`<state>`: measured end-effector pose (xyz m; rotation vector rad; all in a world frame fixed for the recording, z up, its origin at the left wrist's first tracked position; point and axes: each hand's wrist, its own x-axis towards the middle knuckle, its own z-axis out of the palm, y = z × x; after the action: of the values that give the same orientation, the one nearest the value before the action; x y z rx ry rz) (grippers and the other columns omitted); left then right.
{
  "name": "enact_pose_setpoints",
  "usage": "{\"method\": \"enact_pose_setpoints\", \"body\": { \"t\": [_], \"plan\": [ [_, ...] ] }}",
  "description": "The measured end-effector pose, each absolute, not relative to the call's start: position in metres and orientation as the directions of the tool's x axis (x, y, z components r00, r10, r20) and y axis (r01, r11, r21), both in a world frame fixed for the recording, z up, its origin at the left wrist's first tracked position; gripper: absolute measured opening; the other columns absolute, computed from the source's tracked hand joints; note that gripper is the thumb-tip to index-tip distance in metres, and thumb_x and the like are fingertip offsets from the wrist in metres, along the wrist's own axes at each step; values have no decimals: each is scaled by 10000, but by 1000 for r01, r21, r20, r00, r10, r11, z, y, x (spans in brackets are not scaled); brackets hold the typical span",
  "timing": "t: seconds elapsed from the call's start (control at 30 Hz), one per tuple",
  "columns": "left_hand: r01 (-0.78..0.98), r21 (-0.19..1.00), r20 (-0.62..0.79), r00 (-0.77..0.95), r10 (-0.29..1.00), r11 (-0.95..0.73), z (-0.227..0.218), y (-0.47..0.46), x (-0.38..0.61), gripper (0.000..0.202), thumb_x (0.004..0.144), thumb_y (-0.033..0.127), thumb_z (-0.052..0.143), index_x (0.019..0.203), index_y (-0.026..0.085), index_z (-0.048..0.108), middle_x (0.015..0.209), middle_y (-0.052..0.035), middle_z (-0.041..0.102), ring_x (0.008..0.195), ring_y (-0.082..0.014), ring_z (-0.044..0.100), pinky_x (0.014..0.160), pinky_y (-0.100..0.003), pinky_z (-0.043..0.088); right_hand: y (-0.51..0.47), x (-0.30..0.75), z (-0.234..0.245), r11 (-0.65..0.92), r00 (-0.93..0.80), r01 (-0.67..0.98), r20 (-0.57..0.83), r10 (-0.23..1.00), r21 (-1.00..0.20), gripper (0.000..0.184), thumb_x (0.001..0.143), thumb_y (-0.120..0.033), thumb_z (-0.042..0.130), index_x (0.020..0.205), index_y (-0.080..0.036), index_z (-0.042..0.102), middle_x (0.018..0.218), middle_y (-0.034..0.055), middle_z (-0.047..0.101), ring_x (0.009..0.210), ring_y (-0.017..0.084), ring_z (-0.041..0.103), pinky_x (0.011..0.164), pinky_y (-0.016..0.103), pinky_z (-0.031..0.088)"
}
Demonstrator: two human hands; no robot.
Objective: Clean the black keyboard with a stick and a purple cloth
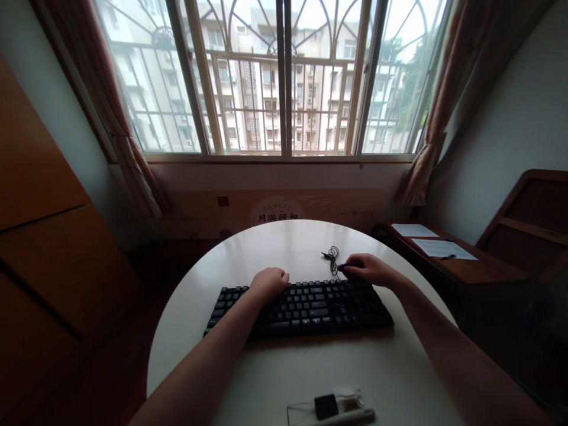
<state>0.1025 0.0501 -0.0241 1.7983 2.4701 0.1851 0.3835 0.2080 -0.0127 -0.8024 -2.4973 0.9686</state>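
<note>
A black keyboard (306, 310) lies on the round white table (177, 331), its keys facing up. My left hand (270, 283) is closed over the keyboard's far edge, left of the middle, with its fingertips hidden. Just beyond the far right part of the keyboard, my right hand (367, 269) is closed around a small dark object (350, 264). Most of that object is covered by the fingers, so I cannot tell its kind. Beside my right hand lies a bundled black cable (332, 254), running toward the keyboard.
Near the table's front edge sit a small black square item (326, 406) and a pale stick-like tool (348, 418). Papers (444, 248) and a dark pen (448, 257) rest on a wooden chair seat (492, 269) at the right. A barred window (286, 89) stands beyond the table.
</note>
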Motion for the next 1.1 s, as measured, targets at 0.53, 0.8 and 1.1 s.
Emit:
{"method": "enact_pose_setpoints", "body": {
  "t": [0.53,0.8,1.1],
  "plan": [
    [942,151,14,-305,952,299,-25,50,103,422,884,408,343,853,210,715,978,-109,722,920,-265,646,759,-342,482,161,340,-27,834,-822,263,340,457,-484,213,835,-343,595,953,-204,703,947,38,668,871,151,602,806,240,447],
    [941,146,13,-311,950,306,-25,50,102,418,881,410,339,853,225,713,966,-102,723,908,-262,647,754,-346,483,177,347,-25,777,-768,445,257,587,-445,210,800,-294,581,922,-226,738,957,31,686,886,161,615,817,233,442],
    [940,151,5,-311,950,307,-24,49,102,426,886,421,340,867,216,713,971,-104,719,918,-251,643,750,-322,481,183,368,-11,707,-784,552,14,620,-442,274,786,-297,551,957,-249,760,929,15,717,817,162,642,738,222,456]
  ]
}}
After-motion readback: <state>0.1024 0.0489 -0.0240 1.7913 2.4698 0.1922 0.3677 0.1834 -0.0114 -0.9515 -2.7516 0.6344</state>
